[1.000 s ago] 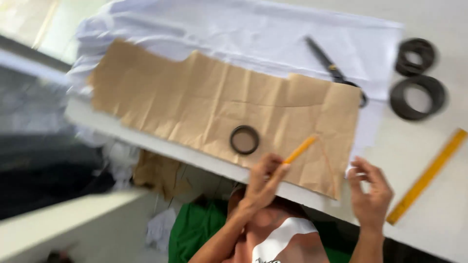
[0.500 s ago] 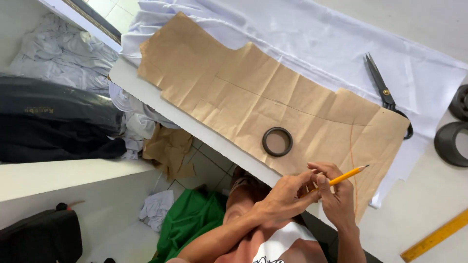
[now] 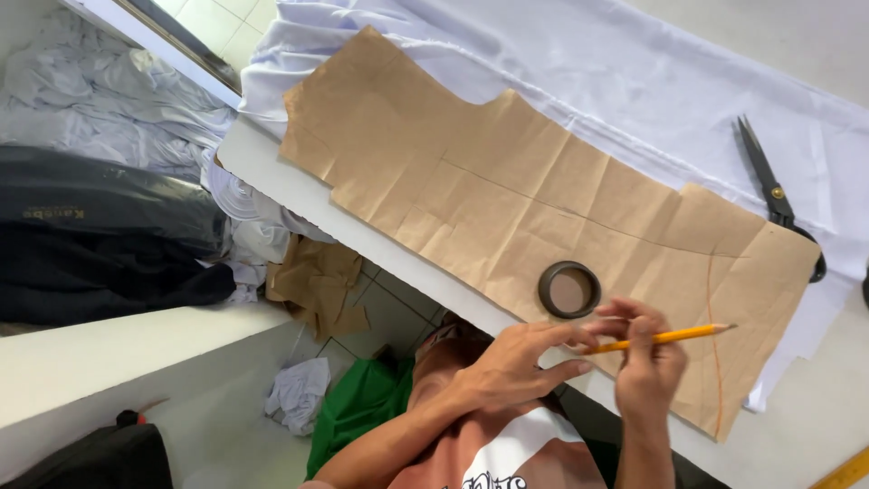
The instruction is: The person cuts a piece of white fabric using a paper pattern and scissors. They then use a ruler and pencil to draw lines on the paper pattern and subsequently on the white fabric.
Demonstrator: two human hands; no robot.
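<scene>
Gripping a slim yellow pencil (image 3: 665,338), both hands, left (image 3: 516,362) and right (image 3: 647,371), are meeting over creased brown paper (image 3: 507,199). A dark ring (image 3: 569,290) is lying flat just beside them.

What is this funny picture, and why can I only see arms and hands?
The camera sits on a person's head and looks down, so you see only that person's own arms. The left hand and the right hand meet at a yellow pencil; the fingers of the right hand wrap around it, and the left fingertips touch its blunt end. Under them lies a big piece of brown paper, cut into a shape and creased. It rests on white cloth spread on a white table. A dark ring sits on the paper, and black scissors lie on the cloth. Down on the floor are crumpled paper scraps.
</scene>
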